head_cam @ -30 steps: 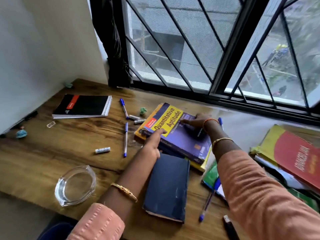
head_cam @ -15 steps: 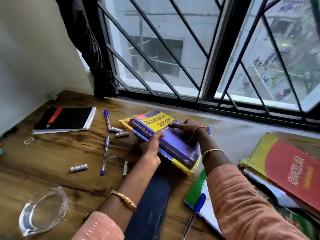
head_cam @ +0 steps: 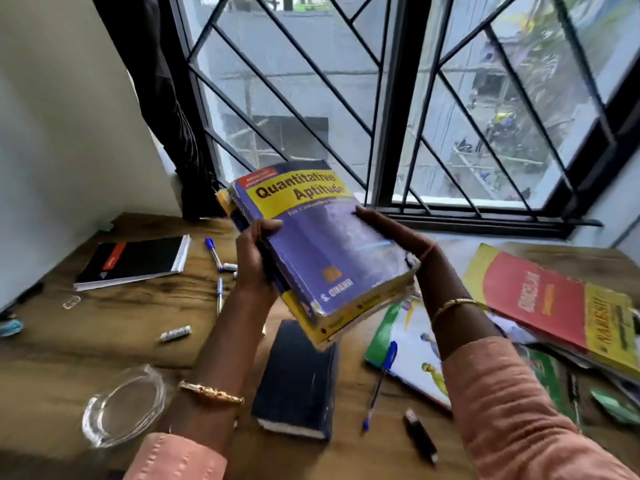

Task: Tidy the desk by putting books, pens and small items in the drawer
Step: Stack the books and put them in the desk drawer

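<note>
- The left hand [head_cam: 258, 252] and right hand [head_cam: 391, 233] hold a stack of 2 thick paperbacks, the purple-and-yellow "Quantitative Aptitude" book [head_cam: 311, 244] on top and a yellow-edged volume under it, in the air above the wooden desk [head_cam: 114, 327].
- Grip: the left hand wraps the spine side with its thumb on the cover; the right hand's fingers lie along the opposite edge. Both clasp the stack firmly.
- Step in hand, as I judge it: carrying the first books off the desk; the drawer is not in view, so the next move calls for turning toward wherever it sits and lowering the stack flat.
- Directly below the stack lies a dark navy hardback book [head_cam: 298, 379]; right of the stack, a green-bordered picture booklet [head_cam: 412, 344] with a blue pen [head_cam: 381, 379] across it, and beyond that a red-and-yellow paperback [head_cam: 554, 303].
- Left of the stack: a black spiral notebook [head_cam: 135, 261], more pens, and a clear glass dish [head_cam: 124, 407] at the near edge.
- The stack's far corner is close to the black window grille [head_cam: 294, 109]; open room lies toward the person.
</note>
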